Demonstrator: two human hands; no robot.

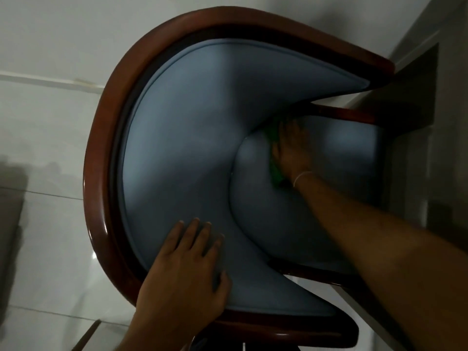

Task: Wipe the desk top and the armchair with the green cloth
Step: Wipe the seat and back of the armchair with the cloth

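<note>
**Right hand on cloth in seat crease; left hand flat on backrest**

Seen from above, looking down into the armchair point(177, 138). Light is dim.

Right hand point(291, 148): arm comes in from the lower right, stretched long and nearly straight, forearm crossing over the seat cushion point(329, 153). Wrist carries a thin pale band point(301, 177). Palm faces down, fingers pointing away from the body toward the far armrest. The hand presses on the green cloth point(274, 171), which lies under it in the crease where the seat cushion meets the curved blue backrest. Only a strip of green shows along the hand's left edge, from the fingertips back to the wrist; the rest is covered. Whether the fingers curl around the cloth or merely lie flat on it cannot be told.

Left hand point(187, 264): enters from the bottom edge, wrist bent slightly, palm flat on the blue padding of the backrest near its near end. Fingers are spread and extended, thumb out to the right. It grasps nothing; it lies open against the upholstery, just inside the wooden frame point(101, 173) that runs around the padding.

The two hands are well apart, the cloth beyond and to the right of the left hand. Pale tiled floor point(45, 122) lies to the left of the left hand.
</note>
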